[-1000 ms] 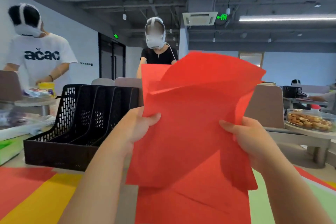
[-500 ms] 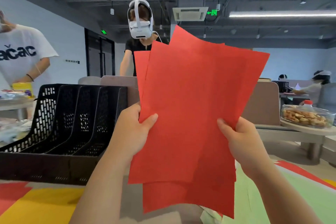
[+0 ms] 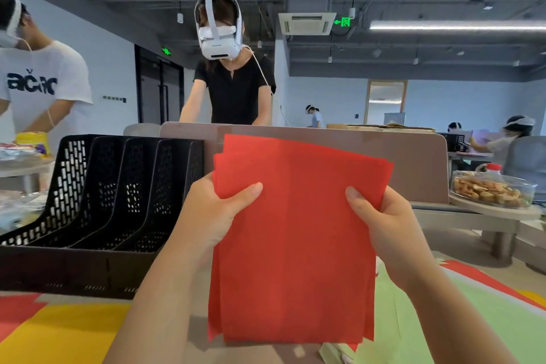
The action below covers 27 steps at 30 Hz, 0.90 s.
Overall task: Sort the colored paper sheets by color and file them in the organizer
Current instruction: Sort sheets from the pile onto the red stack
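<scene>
Nearest the camera, loose sheets are lying unsorted on the worktop point(image 3: 199, 328): a yellow sheet point(image 3: 59, 331) and a red sheet point(image 3: 14, 313) on the left, and green sheets point(image 3: 413, 319) on the right with another red one point(image 3: 484, 278) showing beyond them. By that, most of the sorting looks to be waiting.

Just above the worktop, both hands are holding a stack of red sheets point(image 3: 295, 245) upright by its side edges. The left hand point(image 3: 212, 216) is pinching the left edge, with its thumb point(image 3: 248, 190) lying across the front and its fingers hidden behind the paper. The right hand point(image 3: 387, 224) is gripping the right edge the same way, thumb in front and fingers curled behind. The top edges are fanning slightly, so the stack is roughly but not fully squared.

To the left, beyond the left hand, the black organizer point(image 3: 103, 201) is standing on the worktop, apart from the stack. No paper is showing in its slots, so nothing appears filed yet; the red stack seems to be the first batch heading there.

Farther back, other people in headsets are working at their own tables.
</scene>
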Tool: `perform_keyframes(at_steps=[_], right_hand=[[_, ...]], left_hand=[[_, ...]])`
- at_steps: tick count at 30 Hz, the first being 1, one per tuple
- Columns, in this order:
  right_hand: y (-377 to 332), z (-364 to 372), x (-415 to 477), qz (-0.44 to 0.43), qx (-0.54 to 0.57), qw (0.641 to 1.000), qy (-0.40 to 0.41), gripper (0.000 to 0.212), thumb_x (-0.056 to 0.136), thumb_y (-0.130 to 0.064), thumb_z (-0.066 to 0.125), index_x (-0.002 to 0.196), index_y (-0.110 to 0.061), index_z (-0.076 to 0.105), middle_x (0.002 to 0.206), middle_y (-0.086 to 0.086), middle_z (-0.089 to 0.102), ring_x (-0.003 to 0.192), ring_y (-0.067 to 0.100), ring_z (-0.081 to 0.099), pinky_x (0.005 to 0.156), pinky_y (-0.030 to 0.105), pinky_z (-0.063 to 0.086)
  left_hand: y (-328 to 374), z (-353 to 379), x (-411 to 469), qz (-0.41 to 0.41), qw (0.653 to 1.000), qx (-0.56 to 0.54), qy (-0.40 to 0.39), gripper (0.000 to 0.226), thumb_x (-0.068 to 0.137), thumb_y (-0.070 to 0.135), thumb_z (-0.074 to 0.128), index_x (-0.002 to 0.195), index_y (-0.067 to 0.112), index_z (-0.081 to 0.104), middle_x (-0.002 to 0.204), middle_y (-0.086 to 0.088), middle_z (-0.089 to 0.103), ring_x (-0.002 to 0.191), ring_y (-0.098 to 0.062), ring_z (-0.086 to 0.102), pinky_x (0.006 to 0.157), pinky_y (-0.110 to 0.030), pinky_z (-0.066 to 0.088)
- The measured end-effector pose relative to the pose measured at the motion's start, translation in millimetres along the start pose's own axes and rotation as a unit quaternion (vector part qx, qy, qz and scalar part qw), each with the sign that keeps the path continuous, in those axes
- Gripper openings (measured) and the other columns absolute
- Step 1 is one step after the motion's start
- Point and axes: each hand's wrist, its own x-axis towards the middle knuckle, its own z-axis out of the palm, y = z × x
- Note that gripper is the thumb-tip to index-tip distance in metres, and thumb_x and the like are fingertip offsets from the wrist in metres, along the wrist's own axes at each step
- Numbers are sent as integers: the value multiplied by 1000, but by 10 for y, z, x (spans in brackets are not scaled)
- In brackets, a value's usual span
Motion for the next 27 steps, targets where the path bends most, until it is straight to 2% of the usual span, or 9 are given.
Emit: perform_keyframes(at_steps=[3,7,10,14,18,20,23,25,27], right_hand=[[-8,-8,-16,-2,10,1000,-6,10,90,-22,59,95,-24,67,89,-6,75,79,13,72,63,27,58],[-38,9,-39,-8,22,1000,-8,9,89,-22,60,95,-24,67,87,-8,75,77,10,72,58,22,56],[-60,59,-52,-16,26,999,-20,8,88,-19,61,91,-22,67,82,-8,75,72,8,71,59,23,58],[-82,144,-91,-23,14,998,-58,9,87,-19,58,90,-22,65,79,-9,74,72,9,70,68,29,58],[-71,160,-95,-26,35,997,-70,14,92,-22,51,93,-23,66,84,-8,75,76,10,71,64,27,59],[-22,167,-90,-9,75,994,-74,15,88,-21,55,97,-21,67,89,-3,75,78,13,71,66,29,60],[164,174,-87,42,129,985,-110,29,78,-23,60,104,-12,66,96,5,74,84,20,71,67,31,59],[319,178,-91,83,132,980,-124,34,76,-22,61,106,-7,66,99,11,73,87,24,70,70,31,58],[437,193,-105,117,107,979,-127,33,76,-20,64,105,-3,66,100,15,72,85,25,70,71,31,57]], left_hand=[[-13,19,-5,-9,999,-32,13,16,79,17,74,94,20,69,84,6,75,76,-10,72,59,-20,56],[-36,19,-3,-16,998,-53,22,15,80,16,73,95,20,69,88,3,76,81,-15,73,67,-28,58],[-18,-9,0,-14,997,-70,16,17,82,15,71,98,18,68,93,-1,75,85,-18,73,71,-31,59],[52,-91,0,18,997,-67,15,17,83,14,69,100,20,67,94,0,75,86,-16,72,71,-29,59],[83,-207,-4,34,998,-58,5,19,83,8,69,97,22,68,95,1,75,86,-15,72,71,-29,59],[57,-251,-5,22,997,-74,-5,19,80,11,71,96,22,68,94,0,75,86,-15,72,70,-28,59],[-65,-327,-24,-19,995,-95,-14,26,71,27,71,96,23,68,93,3,75,86,-13,72,67,-25,58],[-181,-360,-45,-52,994,-96,-12,29,70,29,70,97,22,68,92,3,76,86,-13,72,69,-25,57],[-272,-359,-57,-78,993,-85,-6,22,76,25,70,97,19,68,90,2,76,84,-14,72,70,-27,57]])
